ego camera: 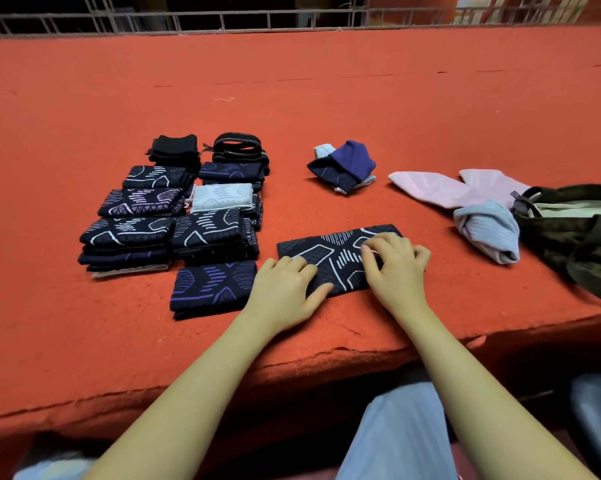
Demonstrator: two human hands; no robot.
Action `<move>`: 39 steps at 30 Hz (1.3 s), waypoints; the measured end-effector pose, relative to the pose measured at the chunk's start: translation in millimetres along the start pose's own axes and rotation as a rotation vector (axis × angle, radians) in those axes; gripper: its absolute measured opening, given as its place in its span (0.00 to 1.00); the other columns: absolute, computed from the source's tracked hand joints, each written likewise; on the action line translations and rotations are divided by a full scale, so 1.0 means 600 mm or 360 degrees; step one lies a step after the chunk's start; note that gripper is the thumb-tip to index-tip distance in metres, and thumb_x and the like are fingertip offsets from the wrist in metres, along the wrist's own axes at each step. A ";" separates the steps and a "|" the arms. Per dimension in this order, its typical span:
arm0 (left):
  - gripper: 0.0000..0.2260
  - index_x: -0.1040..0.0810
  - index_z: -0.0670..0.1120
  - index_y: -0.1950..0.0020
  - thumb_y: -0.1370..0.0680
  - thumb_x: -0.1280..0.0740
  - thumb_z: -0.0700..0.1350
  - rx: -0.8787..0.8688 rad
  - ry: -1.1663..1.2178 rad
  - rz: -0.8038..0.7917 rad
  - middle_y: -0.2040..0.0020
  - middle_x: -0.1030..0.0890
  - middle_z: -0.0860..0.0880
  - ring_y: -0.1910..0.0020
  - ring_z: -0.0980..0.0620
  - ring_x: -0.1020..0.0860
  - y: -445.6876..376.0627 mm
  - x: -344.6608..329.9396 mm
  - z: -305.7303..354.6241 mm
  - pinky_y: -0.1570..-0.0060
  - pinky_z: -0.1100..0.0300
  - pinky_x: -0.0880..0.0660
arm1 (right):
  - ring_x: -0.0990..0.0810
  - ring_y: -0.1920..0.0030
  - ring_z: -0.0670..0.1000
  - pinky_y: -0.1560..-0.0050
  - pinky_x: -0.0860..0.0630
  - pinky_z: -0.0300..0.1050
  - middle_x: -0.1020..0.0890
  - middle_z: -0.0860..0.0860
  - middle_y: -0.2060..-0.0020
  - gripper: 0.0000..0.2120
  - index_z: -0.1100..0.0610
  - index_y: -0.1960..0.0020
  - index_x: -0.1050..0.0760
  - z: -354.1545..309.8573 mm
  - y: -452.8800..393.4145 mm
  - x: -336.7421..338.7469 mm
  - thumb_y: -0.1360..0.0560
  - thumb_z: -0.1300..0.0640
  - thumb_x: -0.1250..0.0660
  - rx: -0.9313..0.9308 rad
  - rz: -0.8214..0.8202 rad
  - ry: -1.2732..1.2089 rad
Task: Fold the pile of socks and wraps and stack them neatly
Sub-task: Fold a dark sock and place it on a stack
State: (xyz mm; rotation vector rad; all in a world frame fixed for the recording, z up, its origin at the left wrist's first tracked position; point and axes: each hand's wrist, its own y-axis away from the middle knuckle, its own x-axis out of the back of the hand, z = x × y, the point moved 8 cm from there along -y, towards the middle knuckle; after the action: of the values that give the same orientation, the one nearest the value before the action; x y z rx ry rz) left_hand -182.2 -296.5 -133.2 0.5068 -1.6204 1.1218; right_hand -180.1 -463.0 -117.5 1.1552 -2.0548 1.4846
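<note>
A dark patterned sock (pixel 333 258) lay flat at lower centre of the frame on the red table (pixel 326 109), the left hand (pixel 285 289) pressing its near end with loosely spread fingers while the right hand (pixel 396 261) pinched its middle with curled fingertips, folded stacks (pixel 174 216) to the left.

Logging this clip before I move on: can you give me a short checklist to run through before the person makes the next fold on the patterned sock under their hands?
1. Sock lies flat on the red surface: ok. The dark patterned sock is spread out.
2. Both hands on it: ok. The left hand rests on its near left end, the right hand on its right part.
3. Firm hold for folding: cannot tell. The right fingers are curled over the fabric, but a pinch is not visible.
4. Landing spot: ok. The folded purple-patterned sock lies just left.
5. Work left: not ok. The pink sock, pale blue sock and navy bundle are unfolded.
</note>
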 end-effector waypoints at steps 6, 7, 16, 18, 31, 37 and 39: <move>0.35 0.37 0.51 0.25 0.25 0.60 0.66 0.0255 0.0083 -0.0430 0.23 0.40 0.46 0.25 0.42 0.43 -0.026 -0.038 0.027 0.30 0.47 0.47 | 0.35 0.33 0.63 0.37 0.46 0.54 0.33 0.62 0.30 0.23 0.65 0.37 0.28 0.118 0.021 0.004 0.23 0.48 0.37 -0.0589 -0.0213 0.0488; 0.32 0.41 0.52 0.23 0.23 0.58 0.65 0.0293 0.0101 -0.0471 0.22 0.45 0.47 0.24 0.43 0.49 -0.032 -0.046 0.034 0.28 0.47 0.52 | 0.37 0.32 0.62 0.36 0.47 0.55 0.34 0.62 0.29 0.24 0.66 0.37 0.28 0.127 0.027 0.003 0.22 0.47 0.38 -0.0667 -0.0246 0.0520; 0.26 0.45 0.48 0.22 0.18 0.49 0.56 0.0329 0.0170 -0.0479 0.21 0.50 0.46 0.23 0.42 0.53 -0.096 -0.075 0.093 0.28 0.45 0.52 | 0.40 0.30 0.59 0.36 0.50 0.51 0.35 0.58 0.29 0.21 0.62 0.37 0.28 0.138 0.018 -0.021 0.23 0.48 0.36 -0.0746 -0.0355 0.0507; 0.26 0.46 0.50 0.22 0.18 0.49 0.57 0.0307 0.0211 -0.0520 0.21 0.51 0.47 0.23 0.42 0.54 -0.101 -0.086 0.099 0.28 0.43 0.53 | 0.39 0.31 0.59 0.36 0.49 0.51 0.32 0.57 0.31 0.19 0.61 0.39 0.27 0.139 0.017 -0.020 0.24 0.50 0.35 -0.0772 -0.0314 0.0410; 0.24 0.51 0.57 0.22 0.18 0.51 0.58 0.0023 0.0184 -0.0692 0.21 0.51 0.54 0.23 0.49 0.52 -0.114 -0.112 0.067 0.27 0.49 0.55 | 0.26 0.40 0.48 0.47 0.44 0.40 0.19 0.52 0.44 0.04 0.56 0.55 0.26 0.065 -0.002 0.003 0.29 0.58 0.34 -0.0069 -0.0014 -0.0397; 0.27 0.22 0.43 0.38 0.26 0.48 0.57 0.0365 -0.0077 -0.0250 0.34 0.26 0.38 0.37 0.36 0.27 -0.068 -0.071 0.006 0.38 0.45 0.36 | 0.31 0.31 0.54 0.40 0.45 0.40 0.23 0.53 0.36 0.05 0.56 0.54 0.28 -0.006 -0.006 -0.052 0.29 0.57 0.35 0.0300 -0.0533 -0.0388; 0.23 0.18 0.40 0.48 0.30 0.40 0.55 0.0426 -0.0233 -0.0142 0.43 0.20 0.36 0.46 0.35 0.22 -0.058 -0.059 -0.013 0.46 0.47 0.38 | 0.36 0.28 0.54 0.35 0.47 0.45 0.27 0.53 0.32 0.05 0.53 0.53 0.31 -0.027 0.002 -0.076 0.27 0.54 0.36 0.0431 -0.0700 -0.0213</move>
State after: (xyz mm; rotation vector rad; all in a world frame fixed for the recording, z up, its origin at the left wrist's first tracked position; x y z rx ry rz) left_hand -138.5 -313.5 -151.2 0.8447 -1.5627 1.2654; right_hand -156.2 -429.4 -143.3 1.7215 -1.5613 1.5171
